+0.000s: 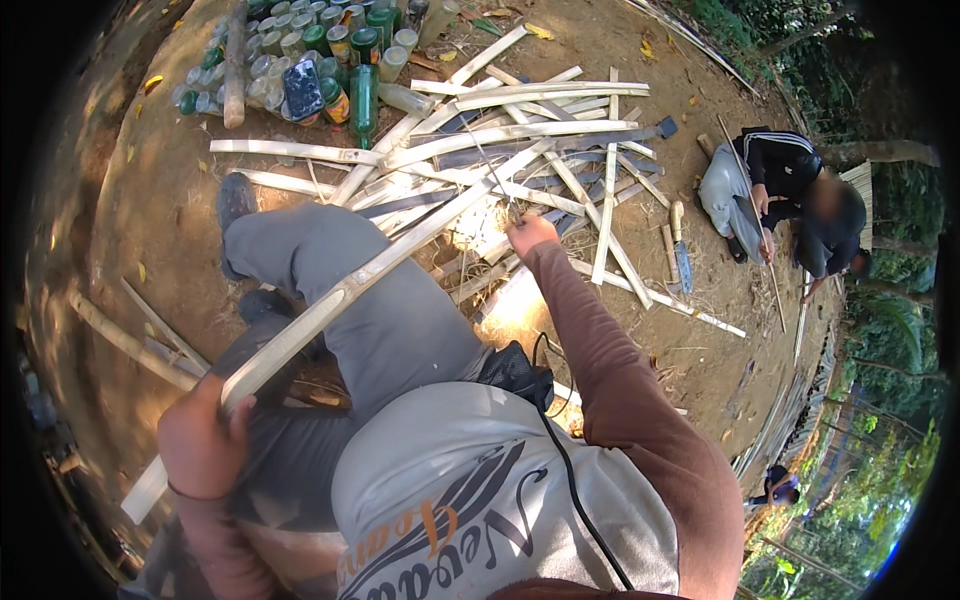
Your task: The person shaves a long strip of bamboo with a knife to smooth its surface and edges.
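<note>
A long, pale split bamboo strip [370, 270] runs slantwise across my lap, from the lower left up to the pile of strips. My left hand [205, 435] is wrapped round its near end, thumb on top. Beside the strip's far part, my right hand [530, 238] is closed on what looks like a knife [491, 166]. Its slim blade shows nearly edge-on and points away from me, crossing the strip; the handle is mostly hidden in the fist. Whether the blade touches the strip, I cannot tell.
Ahead lie several loose bamboo strips [520, 130] in a crossed heap. Glass bottles [290, 45] crowd the far left, a dark phone [302, 90] on them. A broad-bladed knife [681, 250] lies at right. Another person [780, 190] crouches beyond it with a thin stick.
</note>
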Demonstrator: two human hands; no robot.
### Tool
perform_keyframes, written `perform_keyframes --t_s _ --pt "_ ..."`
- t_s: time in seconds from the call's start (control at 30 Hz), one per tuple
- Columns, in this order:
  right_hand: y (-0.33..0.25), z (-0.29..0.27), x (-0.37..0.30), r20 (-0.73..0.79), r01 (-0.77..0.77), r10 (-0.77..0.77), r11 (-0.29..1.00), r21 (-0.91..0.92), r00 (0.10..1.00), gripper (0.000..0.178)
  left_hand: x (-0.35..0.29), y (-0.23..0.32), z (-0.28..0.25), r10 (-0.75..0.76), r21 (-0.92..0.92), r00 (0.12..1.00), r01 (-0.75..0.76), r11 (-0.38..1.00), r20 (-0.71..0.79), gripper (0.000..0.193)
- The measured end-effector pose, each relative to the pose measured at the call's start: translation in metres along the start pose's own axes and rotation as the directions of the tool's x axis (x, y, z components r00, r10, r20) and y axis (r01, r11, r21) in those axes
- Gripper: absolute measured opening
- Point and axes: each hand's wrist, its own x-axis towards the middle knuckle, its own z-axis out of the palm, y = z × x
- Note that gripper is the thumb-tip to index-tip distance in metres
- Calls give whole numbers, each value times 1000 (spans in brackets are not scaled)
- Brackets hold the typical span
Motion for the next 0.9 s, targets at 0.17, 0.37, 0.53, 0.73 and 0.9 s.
perform_keyframes --t_s 0.17,0.37,0.53,0.73,0.9 --pt "-44 0 -71 159 207 -211 977 41 964 32 6 -11 -2 38 12 999 -38 999 13 26" --pt "-37 5 -26 79 121 -120 993 -8 990 30 2 -9 5 37 11 999 -37 999 33 26" --pt "0 22 46 31 -186 187 981 -49 982 37 -8 -3 -3 -32 95 997 26 995 68 27" --pt "56 19 111 13 70 -70 912 -403 997 34 2 -8 4 -13 59 999 10 998 51 29" --pt "-21 10 21 -59 67 -60 988 136 996 36 -14 -25 -20 -23 32 1000 23 999 10 26"
